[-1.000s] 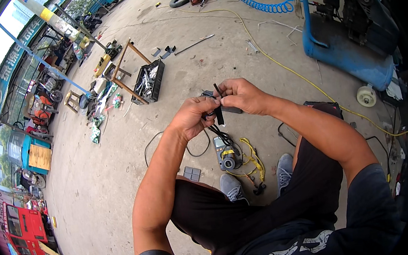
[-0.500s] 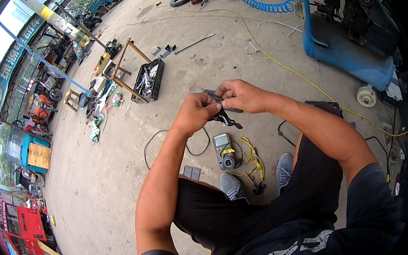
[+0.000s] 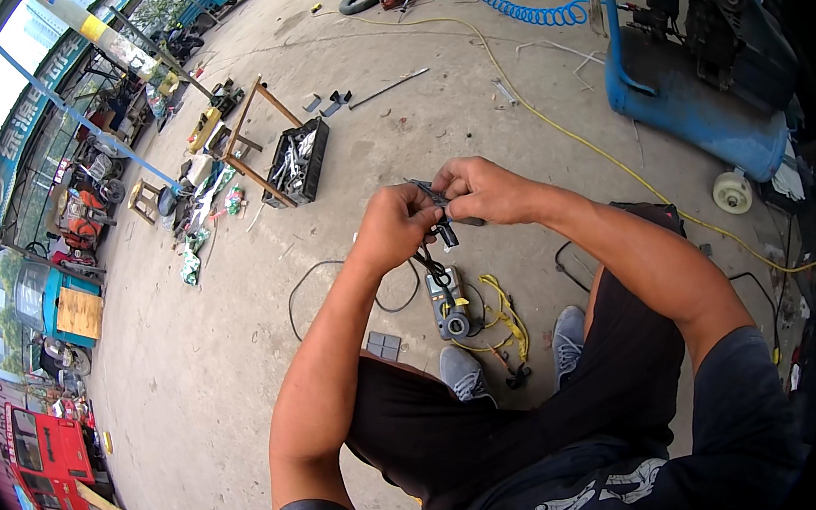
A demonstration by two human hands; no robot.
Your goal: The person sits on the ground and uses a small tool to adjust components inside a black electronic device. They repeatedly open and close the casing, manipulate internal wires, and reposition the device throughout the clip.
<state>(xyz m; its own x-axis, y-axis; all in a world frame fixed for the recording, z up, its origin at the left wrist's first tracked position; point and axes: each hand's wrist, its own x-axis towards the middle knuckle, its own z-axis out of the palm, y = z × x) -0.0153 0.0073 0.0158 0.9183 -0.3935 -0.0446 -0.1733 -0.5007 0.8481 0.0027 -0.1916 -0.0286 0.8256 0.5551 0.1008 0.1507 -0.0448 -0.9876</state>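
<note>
In front of me my left hand (image 3: 396, 224) and my right hand (image 3: 483, 191) meet, both with fingers pinched. Between them is a black cable (image 3: 434, 268), its bundled length hanging below my left fingers. A short black end piece (image 3: 448, 236) dangles beside it. Dark slim parts stick out past the fingertips, but my fingers cover most of them. Below, on the ground, lies a grey handheld meter (image 3: 451, 319) with a yellow strip, partly hidden by the hanging cable. Next to it are yellow leads (image 3: 511, 316) in a loose tangle.
My shoes (image 3: 466, 377) flank the leads. A small dark grey tile (image 3: 384, 345) lies left of the meter. Ahead stand a wooden frame (image 3: 249, 137) and a black crate (image 3: 299, 167) of metal parts. A blue compressor tank (image 3: 686, 92) and yellow hose (image 3: 581, 139) are right.
The black cable bundle has dropped from just under my fingers and now hangs lower, in front of the meter. My hands have hardly moved.
</note>
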